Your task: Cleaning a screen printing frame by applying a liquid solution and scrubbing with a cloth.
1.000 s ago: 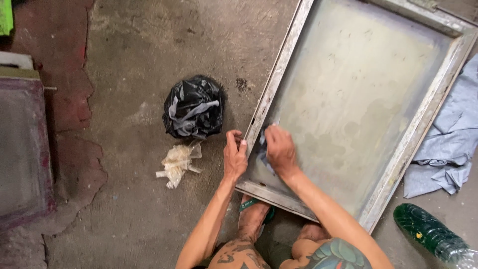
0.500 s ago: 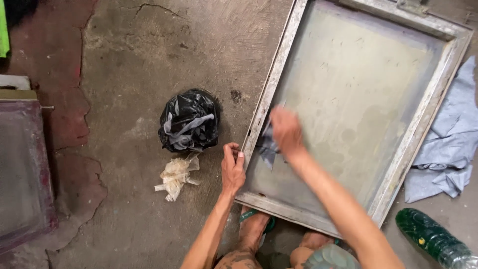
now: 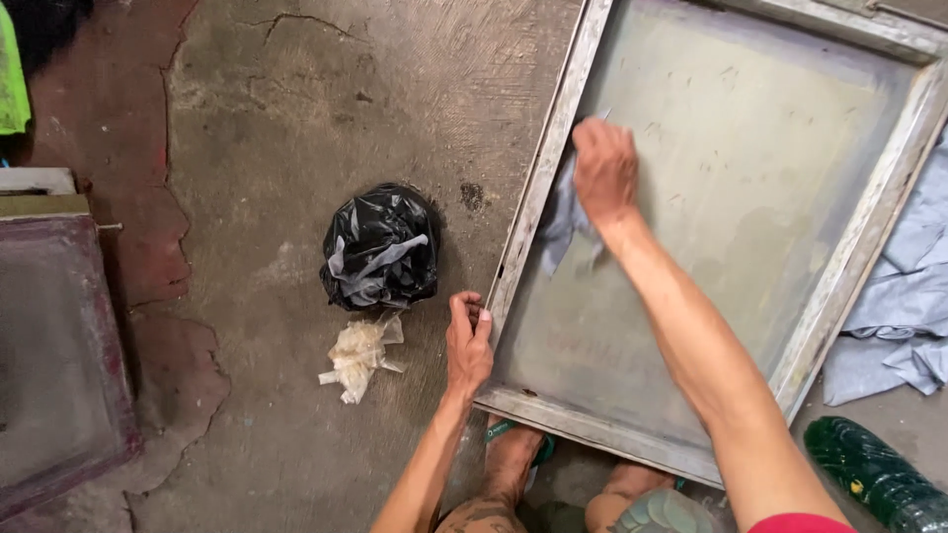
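Right hand [image 3: 604, 170] has its fingers curled down, pressing a blue-grey rag [image 3: 561, 219] flat against the mesh of the big screen frame [image 3: 541, 178], up near the frame's left rail. Left hand [image 3: 468, 342] is clenched around that same rail lower down, near the bottom corner. The frame lies on a cracked concrete floor [image 3: 276, 109]. Just left of it sit a knotted black plastic bag [image 3: 380, 247] and a crumpled pale wad [image 3: 357, 355]; a green bottle [image 3: 874, 476] lies bottom right.

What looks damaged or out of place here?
The concrete floor is cracked, its red coating worn away in patches at left. A crumpled pale wad lies loose beside the black plastic bag. The framed screen itself shows scuffs but no tear.
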